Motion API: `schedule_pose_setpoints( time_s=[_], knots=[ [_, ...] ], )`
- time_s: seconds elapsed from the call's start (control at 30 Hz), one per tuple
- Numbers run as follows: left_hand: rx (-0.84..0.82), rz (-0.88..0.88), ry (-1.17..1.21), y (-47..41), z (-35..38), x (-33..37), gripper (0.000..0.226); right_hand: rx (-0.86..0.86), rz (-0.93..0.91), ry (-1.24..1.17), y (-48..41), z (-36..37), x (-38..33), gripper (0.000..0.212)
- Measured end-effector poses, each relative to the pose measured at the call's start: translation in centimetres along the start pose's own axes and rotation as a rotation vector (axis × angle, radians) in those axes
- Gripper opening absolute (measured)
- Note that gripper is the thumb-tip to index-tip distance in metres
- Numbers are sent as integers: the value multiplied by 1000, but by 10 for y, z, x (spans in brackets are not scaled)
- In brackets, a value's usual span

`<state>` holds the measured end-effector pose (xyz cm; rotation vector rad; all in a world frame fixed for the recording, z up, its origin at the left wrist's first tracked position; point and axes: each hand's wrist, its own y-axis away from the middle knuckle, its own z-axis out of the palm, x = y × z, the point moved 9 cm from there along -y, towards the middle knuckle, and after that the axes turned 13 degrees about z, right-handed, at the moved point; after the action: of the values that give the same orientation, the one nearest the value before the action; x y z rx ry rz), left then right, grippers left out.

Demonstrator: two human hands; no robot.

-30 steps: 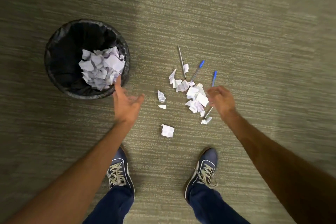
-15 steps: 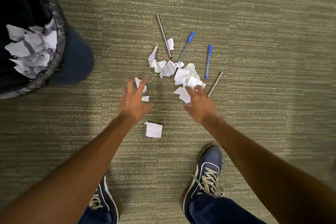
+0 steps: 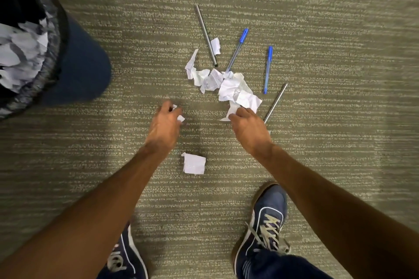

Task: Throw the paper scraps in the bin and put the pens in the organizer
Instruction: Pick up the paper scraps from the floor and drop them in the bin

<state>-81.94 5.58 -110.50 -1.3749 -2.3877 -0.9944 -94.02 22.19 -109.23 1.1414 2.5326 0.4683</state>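
Both hands are down on the carpet [image 3: 317, 29] grabbing scraps; the left hand [image 3: 164, 125] has its fingers [image 3: 169, 106] curled round a couple of small white bits at mid frame, so closed on paper; the right hand [image 3: 248, 129] is pinching the near edge of the main paper pile [image 3: 229, 87], fingers closed on it as far as I can tell.

Best way to do this imo: rake the pile inward with the right hand and bunch it into one wad rather than picking pieces off; keep fingers away from the pens so they don't get scooped along. One grey pen [image 3: 275, 103] lies just beside the right hand, and a blue pen [image 3: 235, 52] has its tip under the pile; another blue pen [image 3: 268, 69] and grey pen [image 3: 205, 35] sit above.

A loose square scrap [image 3: 194, 163] sits between the arms, easy to miss; the bin [image 3: 53, 36] is at the upper left edge of the frame, partly cut off, with open carpet between it and the left hand; shoes [image 3: 267, 217] at the bottom; no organizer in view.
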Motion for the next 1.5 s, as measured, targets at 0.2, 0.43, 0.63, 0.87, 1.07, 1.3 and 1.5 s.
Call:
schedule_pose_setpoints(
  time_s=[0.2, 0.43, 0.63, 0.87, 1.07, 1.3, 1.5],
  knots=[
    [48, -75, 111, 4, -15, -6, 27, -98, 253, -504, -1, -24, 17, 12],
    [278, -45, 256, 39, -88, 22, 15, -386, 631, -1480, 27, -61, -2, 15],
    [416, -2, 284, 79, -182, 41, 15, -583, 550, -1677, 49, -140, -75, 13],
    [649, -123, 513, 127, -289, -2, 9, -633, 475, -1678, 39, -210, -192, 19],
    [723, -348, 796, 141, -316, -80, 14, -619, 534, -1721, 12, -223, -284, 27],
    [752, -601, 1044, 130, -296, -144, 22, -641, 637, -1547, -18, -196, -348, 34],
    [806, -710, 1363, 116, -280, -153, 48, -705, 652, -1553, -30, -181, -364, 38]
  ],
)
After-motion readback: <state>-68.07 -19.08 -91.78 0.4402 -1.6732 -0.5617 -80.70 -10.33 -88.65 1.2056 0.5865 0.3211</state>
